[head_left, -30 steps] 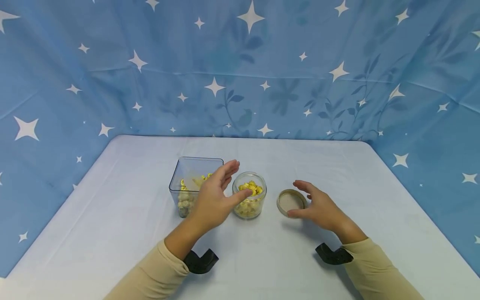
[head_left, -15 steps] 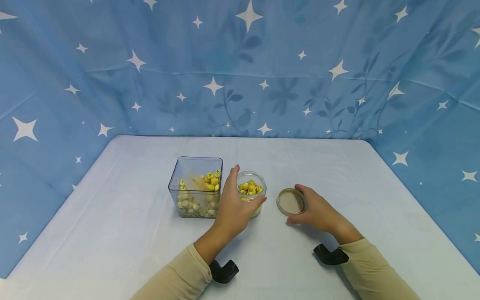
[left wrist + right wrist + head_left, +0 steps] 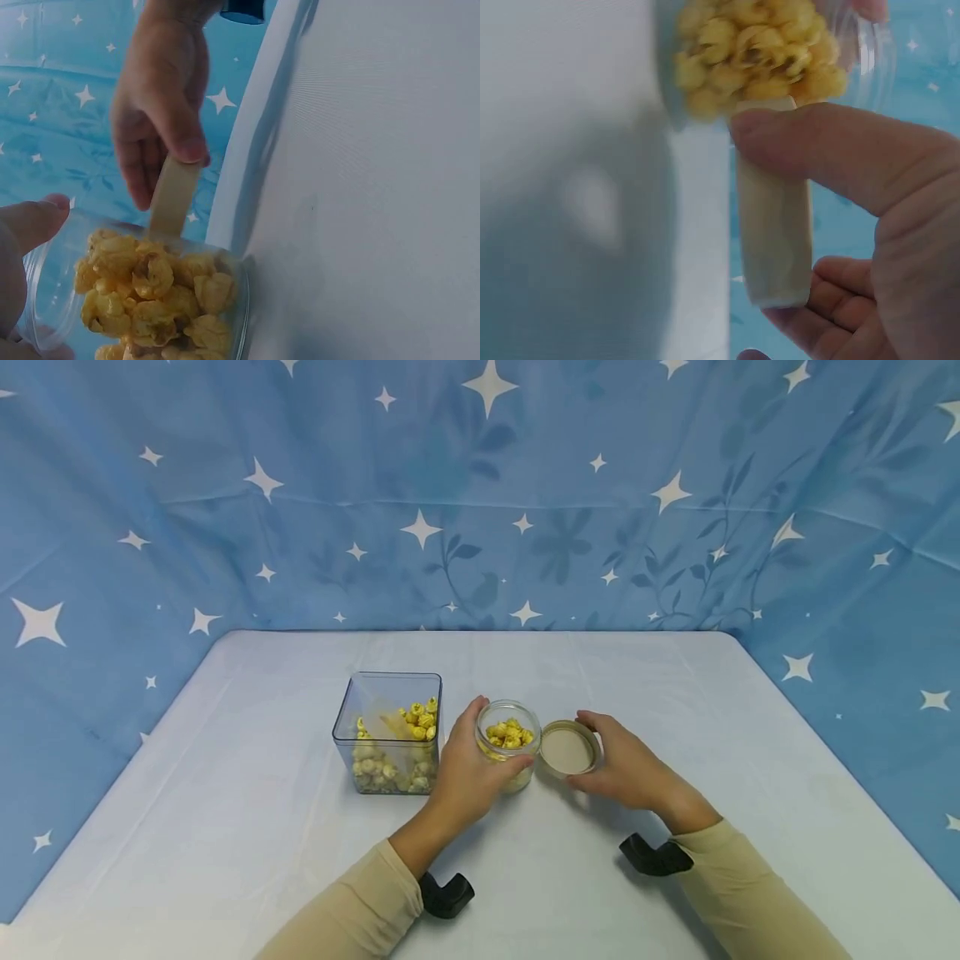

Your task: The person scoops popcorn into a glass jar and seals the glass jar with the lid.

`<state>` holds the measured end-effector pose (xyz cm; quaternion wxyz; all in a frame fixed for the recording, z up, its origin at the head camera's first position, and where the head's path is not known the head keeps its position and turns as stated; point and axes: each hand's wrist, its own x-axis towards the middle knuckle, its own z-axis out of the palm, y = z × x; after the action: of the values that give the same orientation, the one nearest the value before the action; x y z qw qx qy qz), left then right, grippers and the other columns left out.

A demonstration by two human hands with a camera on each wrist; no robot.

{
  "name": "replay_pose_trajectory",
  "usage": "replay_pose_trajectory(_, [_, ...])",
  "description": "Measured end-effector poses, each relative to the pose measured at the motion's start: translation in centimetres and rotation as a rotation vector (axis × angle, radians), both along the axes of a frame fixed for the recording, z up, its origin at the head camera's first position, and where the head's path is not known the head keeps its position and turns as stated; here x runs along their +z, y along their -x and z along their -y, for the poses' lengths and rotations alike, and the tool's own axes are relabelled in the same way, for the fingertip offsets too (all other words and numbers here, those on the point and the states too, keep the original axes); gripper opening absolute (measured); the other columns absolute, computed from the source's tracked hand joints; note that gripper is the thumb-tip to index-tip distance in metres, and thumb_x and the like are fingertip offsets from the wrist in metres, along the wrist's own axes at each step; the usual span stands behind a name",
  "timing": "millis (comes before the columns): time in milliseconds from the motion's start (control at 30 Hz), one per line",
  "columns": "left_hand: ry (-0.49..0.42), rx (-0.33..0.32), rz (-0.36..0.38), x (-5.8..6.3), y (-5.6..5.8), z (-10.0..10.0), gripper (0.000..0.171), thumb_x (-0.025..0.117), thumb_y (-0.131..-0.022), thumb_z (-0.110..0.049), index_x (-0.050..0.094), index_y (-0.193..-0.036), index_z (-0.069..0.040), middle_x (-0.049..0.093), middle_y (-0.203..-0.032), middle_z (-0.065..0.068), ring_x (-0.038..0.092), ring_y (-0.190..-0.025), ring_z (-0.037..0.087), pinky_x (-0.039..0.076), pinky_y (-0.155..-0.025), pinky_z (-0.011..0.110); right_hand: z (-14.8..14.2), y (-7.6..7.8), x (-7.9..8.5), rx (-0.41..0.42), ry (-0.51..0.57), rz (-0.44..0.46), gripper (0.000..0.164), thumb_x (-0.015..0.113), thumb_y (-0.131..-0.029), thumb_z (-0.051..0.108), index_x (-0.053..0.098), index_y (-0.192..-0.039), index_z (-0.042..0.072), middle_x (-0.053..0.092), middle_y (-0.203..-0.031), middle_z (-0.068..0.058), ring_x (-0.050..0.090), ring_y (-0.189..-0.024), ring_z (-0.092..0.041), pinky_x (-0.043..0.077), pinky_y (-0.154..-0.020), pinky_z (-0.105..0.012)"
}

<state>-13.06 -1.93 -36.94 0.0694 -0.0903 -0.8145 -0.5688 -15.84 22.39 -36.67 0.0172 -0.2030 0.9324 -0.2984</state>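
A clear jar [image 3: 517,777] of yellow popcorn [image 3: 510,733] stands on the table with its mouth uncovered. My left hand [image 3: 468,768] grips the jar from its left side, thumb in front and fingers behind. To the right, my right hand [image 3: 630,768] holds a round beige lid [image 3: 567,750] by its rim, tilted with the hollow inner side showing. The lid's left edge is close beside the jar's rim. In the right wrist view the thumb presses the edge of the lid [image 3: 775,225], seen side-on, near the jar of popcorn [image 3: 757,52].
Left of the jar stands a clear square container [image 3: 386,752] part-filled with popcorn, with a pale, scoop-like piece [image 3: 396,724] inside. A white cloth covers the table [image 3: 247,827]. Behind it hangs a blue curtain [image 3: 360,460] with white stars.
My left hand has moved right from over the square container and taken hold of the jar. My right hand has gripped the lid, raised and tilted it, and brought it left toward the jar.
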Motion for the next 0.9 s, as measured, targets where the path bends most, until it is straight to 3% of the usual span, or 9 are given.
replay_pose_trajectory(267, [-0.004,-0.022,-0.002,-0.1,0.1,-0.1,0.096,0.088,-0.079,-0.024,0.032,-0.154,-0.002,0.04,-0.153,0.014,0.043,-0.136,0.03,0.038,-0.108,0.049,0.2,0.4,2.5,0.046,0.184,-0.033,0.087,0.082,-0.08,0.012,0.032,-0.148,-0.011,0.043,-0.144,-0.026,0.044,-0.13,-0.04,0.04,-0.103,-0.058])
replay_pose_trajectory(500, [-0.021,-0.088,0.027,-0.4,0.3,-0.1,0.099,0.087,-0.08,-0.025,0.028,-0.155,0.0,0.039,-0.152,0.017,0.044,-0.134,0.035,0.037,-0.107,0.051,2.5,0.7,3.2,0.146,0.333,-0.067,0.084,0.079,-0.082,0.007,0.032,-0.15,-0.008,0.043,-0.146,-0.022,0.042,-0.132,-0.036,0.042,-0.105,-0.052])
replay_pose_trajectory(700, [-0.011,-0.086,0.019,-0.5,0.3,-0.1,0.097,0.087,-0.08,-0.025,0.029,-0.154,-0.002,0.042,-0.149,0.015,0.048,-0.127,0.032,0.04,-0.104,0.05,4.5,0.8,3.8,0.184,0.339,-0.108,0.083,0.082,-0.081,0.01,0.036,-0.149,-0.006,0.048,-0.144,-0.018,0.045,-0.133,-0.032,0.042,-0.104,-0.053])
replay_pose_trajectory(900, [-0.007,-0.087,0.027,-0.6,0.4,0.0,0.102,0.088,-0.078,-0.033,0.029,-0.155,-0.001,0.039,-0.152,0.016,0.044,-0.133,0.032,0.037,-0.107,0.053,5.9,1.1,3.8,0.201,0.307,-0.098,0.083,0.084,-0.08,0.019,0.041,-0.148,-0.003,0.053,-0.143,-0.014,0.047,-0.133,-0.029,0.04,-0.104,-0.052])
